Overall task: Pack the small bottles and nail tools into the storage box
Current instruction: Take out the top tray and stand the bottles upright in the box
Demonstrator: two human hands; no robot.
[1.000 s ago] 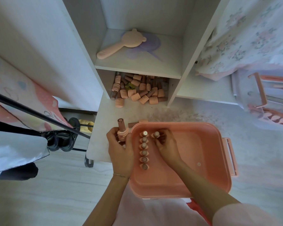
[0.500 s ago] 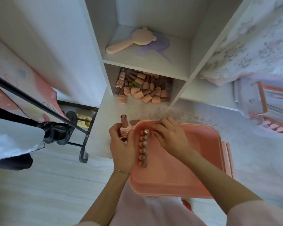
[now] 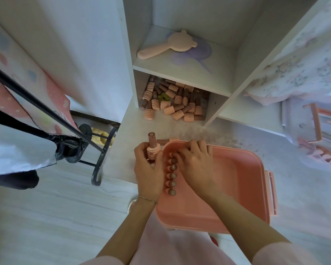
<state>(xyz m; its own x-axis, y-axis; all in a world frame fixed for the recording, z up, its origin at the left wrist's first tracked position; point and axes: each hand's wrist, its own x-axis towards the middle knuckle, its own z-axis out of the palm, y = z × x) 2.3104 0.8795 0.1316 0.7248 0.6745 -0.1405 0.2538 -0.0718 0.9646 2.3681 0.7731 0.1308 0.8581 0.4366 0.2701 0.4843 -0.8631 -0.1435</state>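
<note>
Pink storage box (image 3: 237,180) mostly bare; left hand (image 3: 147,175) gripping bottle (image 3: 152,146), right hand (image 3: 195,165) fingers curled, grip unclear.

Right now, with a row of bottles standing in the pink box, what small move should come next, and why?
Probably the right hand should take a bottle from the left hand and stand it by the row along the box wall: the left hand grips bottles ready beside it.

head view (close), looking steeply down
</note>
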